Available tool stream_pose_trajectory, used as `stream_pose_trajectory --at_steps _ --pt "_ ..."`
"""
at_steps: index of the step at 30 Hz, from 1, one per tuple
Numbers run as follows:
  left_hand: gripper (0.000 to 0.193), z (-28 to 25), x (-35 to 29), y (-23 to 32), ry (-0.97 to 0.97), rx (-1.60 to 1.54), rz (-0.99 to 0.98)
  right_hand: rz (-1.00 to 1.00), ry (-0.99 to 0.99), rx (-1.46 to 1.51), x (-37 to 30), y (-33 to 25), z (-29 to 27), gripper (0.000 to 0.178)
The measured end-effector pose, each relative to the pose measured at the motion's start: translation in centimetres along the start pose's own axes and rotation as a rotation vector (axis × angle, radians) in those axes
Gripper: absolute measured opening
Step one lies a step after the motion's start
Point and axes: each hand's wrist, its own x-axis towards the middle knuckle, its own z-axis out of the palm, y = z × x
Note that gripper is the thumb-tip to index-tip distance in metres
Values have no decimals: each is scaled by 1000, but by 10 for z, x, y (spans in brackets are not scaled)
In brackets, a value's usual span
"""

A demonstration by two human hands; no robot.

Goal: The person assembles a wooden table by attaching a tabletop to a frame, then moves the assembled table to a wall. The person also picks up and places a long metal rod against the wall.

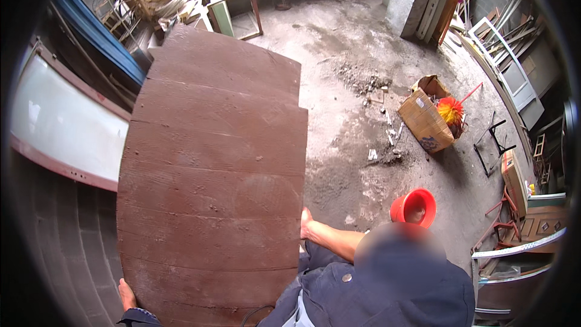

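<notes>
The brown board (212, 163) takes up the middle of the room before me, in front of the person's body and between the two hands. The left hand (126, 295) grips its left edge near the close end, while the right hand (305, 224) grips the opposite edge a little farther along; fingers behind the wood are hidden from me. A slab this broad probably calls for a hold on either side, so that neither edge dips. Whether anything props it from below, I cannot tell. Off to the right, the red bucket (397, 211) and the open carton (422, 122), with an orange-and-yellow tuft (450, 111) poking out, stand on the gritty floor (339, 30), apart from the board. The white frame (505, 63) leans among scrap at the right, presumably because long pieces store easily that way.
</notes>
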Motion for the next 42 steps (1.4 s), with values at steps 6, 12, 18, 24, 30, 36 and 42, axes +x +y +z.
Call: stream_pose_trajectory --at_steps 6,12,18,24,30,36,42 --pt "61 21 54 96 -23 -5 84 -207 -6 74 15 -58 -17 69" --pt "61 17 93 211 -8 33 157 -99 43 157 42 -135 -19 71" --pt "61 25 140 324 -14 53 238 -191 -174 232 61 -220 -10 59" --pt "60 40 188 397 -29 64 281 -222 -163 316 62 -281 17 56" --pt "62 105 270 464 -5 74 404 -271 -179 236 84 -356 21 58" --pt "67 153 287 537 -83 49 405 -389 119 245 57 -391 32 60" --pt "68 161 312 598 -142 100 275 -397 159 242 72 -426 39 61"
